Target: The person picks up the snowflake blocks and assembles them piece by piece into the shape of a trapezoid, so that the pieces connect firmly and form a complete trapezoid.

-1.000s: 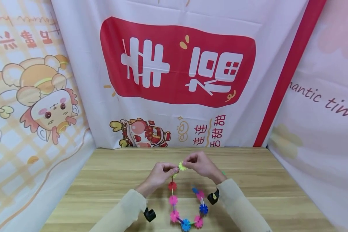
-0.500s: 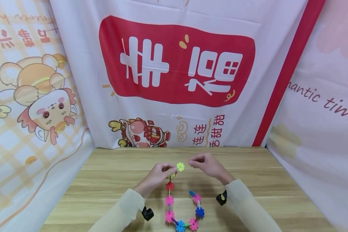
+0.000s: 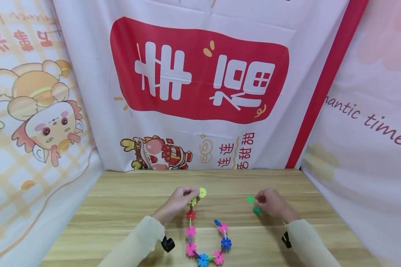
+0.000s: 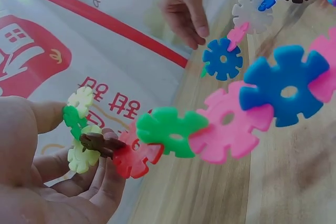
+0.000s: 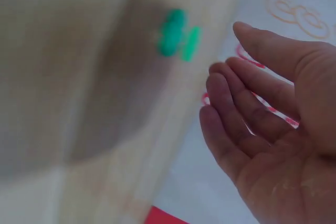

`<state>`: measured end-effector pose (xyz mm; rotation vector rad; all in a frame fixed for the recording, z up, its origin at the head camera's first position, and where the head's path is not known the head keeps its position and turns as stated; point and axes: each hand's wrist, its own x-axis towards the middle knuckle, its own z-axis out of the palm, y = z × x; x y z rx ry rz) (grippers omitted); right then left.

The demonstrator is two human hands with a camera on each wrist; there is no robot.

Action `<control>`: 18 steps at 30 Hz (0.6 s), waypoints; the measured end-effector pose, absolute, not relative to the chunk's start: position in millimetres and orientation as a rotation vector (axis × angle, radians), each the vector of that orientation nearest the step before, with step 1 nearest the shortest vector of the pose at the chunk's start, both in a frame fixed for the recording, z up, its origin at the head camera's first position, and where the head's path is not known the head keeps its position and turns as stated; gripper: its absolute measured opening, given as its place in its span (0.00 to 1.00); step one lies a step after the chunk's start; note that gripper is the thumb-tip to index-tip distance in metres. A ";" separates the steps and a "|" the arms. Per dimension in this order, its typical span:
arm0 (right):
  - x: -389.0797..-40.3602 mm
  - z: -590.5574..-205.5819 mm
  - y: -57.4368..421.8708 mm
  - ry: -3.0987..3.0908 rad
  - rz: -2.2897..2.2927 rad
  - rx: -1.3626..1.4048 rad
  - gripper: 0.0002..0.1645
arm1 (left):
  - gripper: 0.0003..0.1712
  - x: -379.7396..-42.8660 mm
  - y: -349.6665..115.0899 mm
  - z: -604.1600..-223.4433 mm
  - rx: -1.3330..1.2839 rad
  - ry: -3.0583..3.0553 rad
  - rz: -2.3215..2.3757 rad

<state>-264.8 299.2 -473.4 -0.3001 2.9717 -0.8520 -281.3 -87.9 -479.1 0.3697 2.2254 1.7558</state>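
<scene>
My left hand (image 3: 178, 202) pinches one end of a chain of slotted snowflake discs. Up close in the left wrist view, its thumb and fingers lie around a small green disc (image 4: 75, 121) between two pale yellow discs, one of them the end disc (image 4: 80, 99). A brown disc (image 4: 102, 144) and a red disc (image 4: 137, 157) follow. From there the chain curves over the table in a U, past a pink disc (image 3: 191, 231) to a blue end disc (image 3: 217, 222). Holding nothing, my right hand (image 3: 272, 202) hovers with bent, parted fingers beside two loose green discs (image 3: 250, 199) (image 5: 172, 32).
The wooden table (image 3: 137, 185) backs onto a white printed cloth (image 3: 100, 111) with a big red panel. Printed cloths also hang at the left (image 3: 77, 159) and right (image 3: 354, 167). Black camera mounts (image 3: 168, 244) sit at both wrists.
My right hand has let go of the yellow end disc and moved right to the loose green discs. The left hand keeps its pinch; the whole head view has shifted slightly.
</scene>
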 end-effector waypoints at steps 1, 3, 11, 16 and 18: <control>-264.3 -478.6 299.5 2.974 -0.844 -0.305 0.13 | 0.21 -281.0 -88.3 -478.1 0.366 2.235 1.746; -263.3 -487.8 299.3 2.987 -0.836 -0.336 0.13 | 0.21 -280.2 -88.8 -476.1 0.370 2.243 1.733; -260.3 -502.4 300.1 2.981 -0.895 -0.404 0.09 | 0.18 -279.4 -89.4 -475.3 0.408 2.252 1.747; -260.3 -502.3 303.6 2.965 -0.869 -0.433 0.08 | 0.17 -279.8 -92.5 -477.0 0.403 2.272 1.737; -259.7 -501.7 304.2 2.936 -0.883 -0.420 0.09 | 0.17 -279.6 -94.2 -478.0 0.407 2.282 1.730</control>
